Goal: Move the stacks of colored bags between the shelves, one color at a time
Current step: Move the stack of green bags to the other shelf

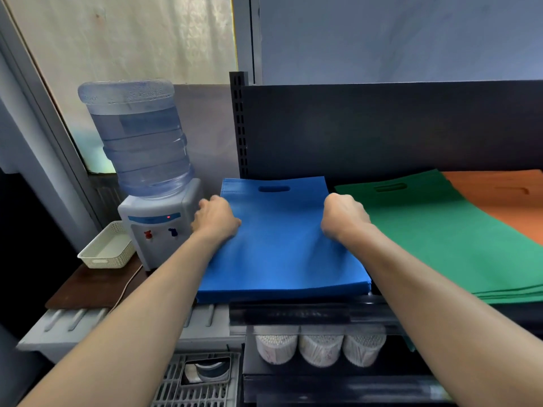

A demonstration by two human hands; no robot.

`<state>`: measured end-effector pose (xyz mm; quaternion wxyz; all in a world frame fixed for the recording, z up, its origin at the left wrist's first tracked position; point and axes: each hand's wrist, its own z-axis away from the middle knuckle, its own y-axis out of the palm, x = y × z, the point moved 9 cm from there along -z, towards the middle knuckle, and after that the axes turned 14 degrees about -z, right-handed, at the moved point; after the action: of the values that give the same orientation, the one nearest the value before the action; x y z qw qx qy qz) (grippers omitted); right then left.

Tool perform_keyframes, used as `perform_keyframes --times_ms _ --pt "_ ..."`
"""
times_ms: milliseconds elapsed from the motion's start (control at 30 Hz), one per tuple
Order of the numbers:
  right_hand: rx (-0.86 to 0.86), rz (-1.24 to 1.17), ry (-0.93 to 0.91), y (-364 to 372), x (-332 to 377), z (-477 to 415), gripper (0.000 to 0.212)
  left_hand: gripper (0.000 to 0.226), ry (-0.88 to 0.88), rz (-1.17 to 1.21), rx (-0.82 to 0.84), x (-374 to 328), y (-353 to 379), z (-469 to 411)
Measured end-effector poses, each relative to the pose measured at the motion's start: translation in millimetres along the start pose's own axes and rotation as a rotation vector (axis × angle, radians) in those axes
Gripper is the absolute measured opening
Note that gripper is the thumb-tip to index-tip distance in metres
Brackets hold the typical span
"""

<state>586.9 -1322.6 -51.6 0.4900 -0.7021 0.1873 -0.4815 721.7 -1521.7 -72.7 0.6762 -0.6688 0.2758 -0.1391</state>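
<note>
Blue bags (282, 254) lengthwise front-to-back — handles rearward, left hand (216, 218), right hand (343, 215) gripping edges

view: head-worn; count: 1; faces: forward, down; range: near shelf (308, 314)

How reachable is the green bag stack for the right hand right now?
Probably yes: the green bag stack lies right beside the right hand, nothing between them. But that hand grips the blue bag stack at its edge, so it must let go first.

Left hand (216, 218), right hand (343, 217) — both outstretched, gripping
</note>
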Motion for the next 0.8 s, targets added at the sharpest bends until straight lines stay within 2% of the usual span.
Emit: perform_keyframes --times_ms 67,133,200,300,333,400,500,667,800 --pt "-0.041 -0.004 -0.008 -11 0 2 0.029 0.056 0.054 -0.027 -0.086 -25 -16 8" --pt "-0.070 -0.023 0.001 -23 -5 4 0.028 0.047 0.171 0.012 -0.125 -60 -29 20" --pt "-0.105 -0.046 0.034 -37 -19 4 0.028 0.036 0.300 0.101 -0.122 -98 -36 33" --pt "-0.159 -0.070 0.109 -58 -55 4 0.025 0.017 0.457 0.230 -0.032 -148 -29 53" --pt "-0.174 -0.068 0.135 -64 -69 5 0.021 0.018 0.497 0.252 0.005 -163 -24 58" --pt "-0.199 -0.059 0.190 -75 -99 6 0.012 0.036 0.553 0.260 0.085 -188 -11 69" --pt "-0.205 -0.038 0.247 -84 -139 6 0.012 0.045 0.555 0.249 0.186 -217 7 80" --pt "-0.169 -0.032 0.263 -101 -190 -9 0.012 0.042 0.473 0.101 0.251 -247 30 93" --pt "-0.048 -0.046 0.286 -115 -235 -20 0.026 0.036 0.380 -0.026 0.289 -263 47 99"
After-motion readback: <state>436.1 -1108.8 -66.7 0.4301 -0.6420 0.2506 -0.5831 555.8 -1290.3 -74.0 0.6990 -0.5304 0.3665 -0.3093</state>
